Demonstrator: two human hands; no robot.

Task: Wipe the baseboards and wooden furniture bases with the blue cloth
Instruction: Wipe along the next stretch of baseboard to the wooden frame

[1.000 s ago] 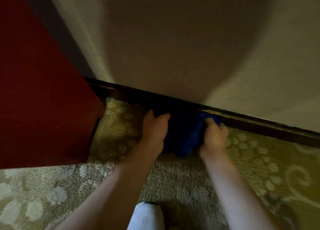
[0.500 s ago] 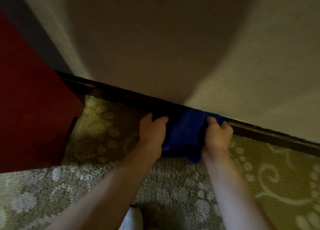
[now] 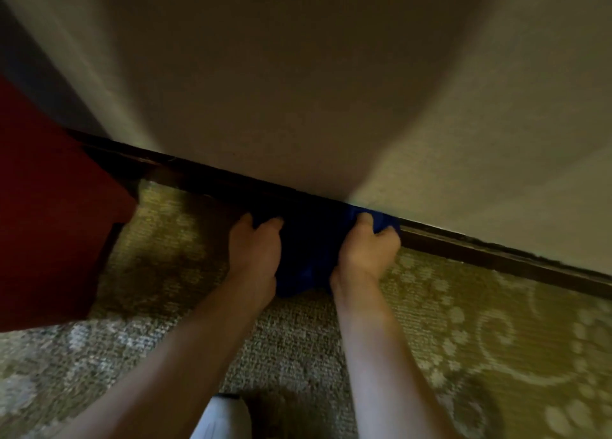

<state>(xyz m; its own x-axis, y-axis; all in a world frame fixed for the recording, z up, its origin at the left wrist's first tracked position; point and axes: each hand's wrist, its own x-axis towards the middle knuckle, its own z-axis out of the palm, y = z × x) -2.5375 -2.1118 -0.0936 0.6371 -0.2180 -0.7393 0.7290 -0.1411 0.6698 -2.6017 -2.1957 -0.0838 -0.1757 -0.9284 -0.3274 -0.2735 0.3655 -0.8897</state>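
Observation:
A dark wooden baseboard (image 3: 496, 256) runs along the foot of the pale wall, from upper left down to the right. A blue cloth (image 3: 309, 249) is pressed against it at the centre, mostly in shadow. My left hand (image 3: 255, 256) grips the cloth's left side with curled fingers. My right hand (image 3: 366, 253) grips its right side, where a brighter blue corner shows above the knuckles. The stretch of baseboard behind the cloth is hidden.
A red-brown wooden furniture piece (image 3: 49, 226) stands at the left, touching the baseboard. Patterned green-beige carpet (image 3: 496, 339) covers the floor. A white shoe tip (image 3: 220, 418) shows at the bottom between my forearms.
Both hands and the cloth have shifted slightly along the baseboard, and the view has moved with them. The grip on the cloth is unchanged.

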